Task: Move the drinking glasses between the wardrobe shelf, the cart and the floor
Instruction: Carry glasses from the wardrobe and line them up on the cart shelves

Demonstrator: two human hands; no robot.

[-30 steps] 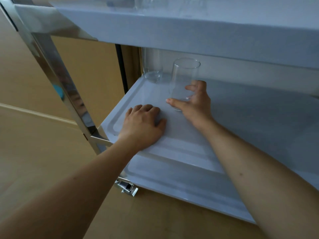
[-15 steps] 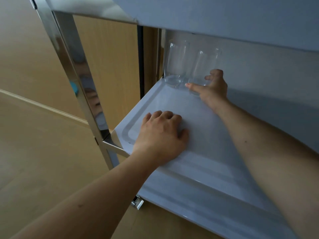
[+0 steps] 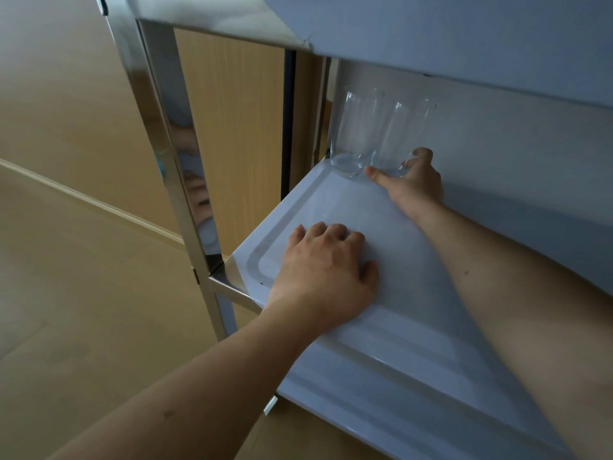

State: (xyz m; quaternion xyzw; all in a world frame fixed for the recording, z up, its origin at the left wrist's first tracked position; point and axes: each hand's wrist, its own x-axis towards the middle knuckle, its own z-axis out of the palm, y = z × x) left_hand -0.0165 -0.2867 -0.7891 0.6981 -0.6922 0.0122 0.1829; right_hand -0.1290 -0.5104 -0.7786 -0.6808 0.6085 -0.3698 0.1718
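Two clear drinking glasses stand upright in the far left corner of the cart's lower white shelf (image 3: 381,330). The left glass (image 3: 353,134) stands free against the corner. My right hand (image 3: 413,184) wraps the base of the right glass (image 3: 403,134), thumb in front and fingers behind, and that glass touches the left one. My left hand (image 3: 326,273) lies palm down on the shelf near its front left corner, fingers curled, holding nothing.
The cart's shiny metal leg (image 3: 172,154) rises at the left, and its upper shelf (image 3: 464,34) overhangs the glasses closely. A wooden panel (image 3: 232,127) with a dark gap stands behind. Wooden floor (image 3: 83,293) spreads to the left.
My right hand has pushed its glass back and left across the shelf until it sits beside the corner glass. My left hand has stayed flat on the shelf.
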